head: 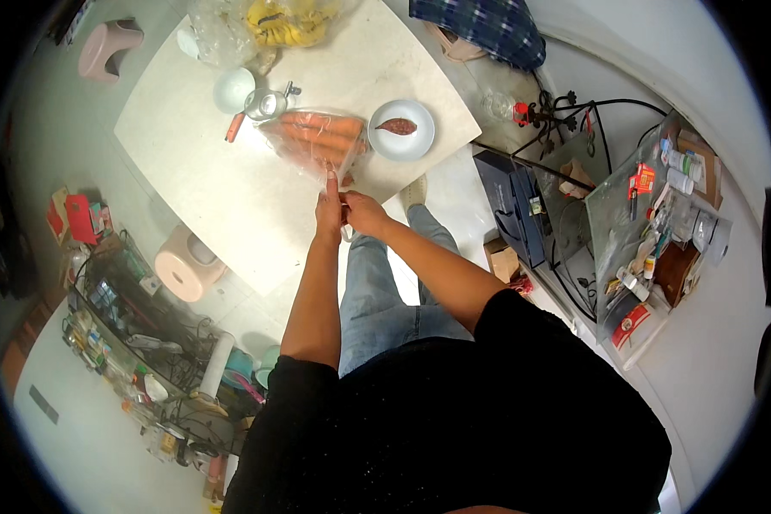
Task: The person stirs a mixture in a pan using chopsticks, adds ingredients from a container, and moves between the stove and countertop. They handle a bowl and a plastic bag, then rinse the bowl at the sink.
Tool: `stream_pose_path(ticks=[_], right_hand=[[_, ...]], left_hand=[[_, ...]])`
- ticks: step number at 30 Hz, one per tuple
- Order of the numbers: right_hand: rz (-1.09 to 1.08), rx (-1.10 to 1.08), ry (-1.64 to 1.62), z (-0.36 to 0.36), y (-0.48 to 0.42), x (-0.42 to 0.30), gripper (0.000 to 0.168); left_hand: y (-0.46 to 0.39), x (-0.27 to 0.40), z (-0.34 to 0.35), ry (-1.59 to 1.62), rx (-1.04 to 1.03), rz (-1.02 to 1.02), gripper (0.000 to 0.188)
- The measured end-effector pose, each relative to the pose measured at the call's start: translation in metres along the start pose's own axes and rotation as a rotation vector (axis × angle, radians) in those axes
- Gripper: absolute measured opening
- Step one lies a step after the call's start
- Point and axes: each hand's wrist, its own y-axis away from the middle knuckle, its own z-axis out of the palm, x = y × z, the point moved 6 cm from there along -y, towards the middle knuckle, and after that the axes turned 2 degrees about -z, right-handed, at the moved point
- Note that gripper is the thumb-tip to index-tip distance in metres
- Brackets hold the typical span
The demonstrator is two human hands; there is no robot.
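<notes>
A clear plastic bag of carrots (321,138) lies near the edge of the pale table (231,212). My left hand (329,209) grips the gathered neck of the bag, thumb extended along it. Close against it, my right hand (363,213) has its fingers curled at the bag's end; what they pinch is partly hidden. To the right of the carrots stands a white bowl (401,151) with a reddish-brown, spindle-shaped item (397,126) in it. A glass jar (265,104) touches the bag's upper left side, with an orange-handled tool (234,127) beside it.
A pale green bowl (234,90) and bagged bananas (289,22) are on the table's far side. Pink plastic stools (189,263) stand on the floor at left. At right are a dark blue paper bag (511,205) and a cluttered glass shelf (617,225).
</notes>
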Motion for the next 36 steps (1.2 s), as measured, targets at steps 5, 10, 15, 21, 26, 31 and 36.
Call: stream_pose_path(ticks=[5, 10, 15, 21, 26, 31, 36], right_hand=[[0.126, -0.083, -0.413, -0.041, 0.047, -0.041, 0.023], [0.531, 0.354, -0.674, -0.111, 0.069, 0.037, 0.032], [0.536, 0.459, -0.855, -0.149, 0.038, 0.049, 0.033], [0.492, 0.512, -0.745, -0.155, 0.008, 0.074, 0.026], [0.485, 0.539, -0.692, -0.166, 0.011, 0.08, 0.018], [0.462, 0.526, -0.704, -0.179, 0.043, 0.087, 0.014], [0.424, 0.619, -0.717, -0.188, 0.091, 0.091, 0.016]], left_hand=[[-0.016, 0.003, -0.01, -0.214, 0.157, 0.034, 0.023], [-0.039, 0.005, -0.028, -0.495, 0.244, 0.205, 0.025], [-0.003, 0.034, -0.014, -0.72, 0.253, 0.243, 0.029], [0.011, 0.052, -0.022, -0.929, 0.375, 0.527, 0.028], [0.043, 0.078, -0.004, -0.925, 0.397, 0.676, 0.026], [0.052, 0.085, 0.003, -0.844, 0.344, 0.685, 0.024], [0.053, 0.073, 0.014, -0.497, 0.241, 0.555, 0.022]])
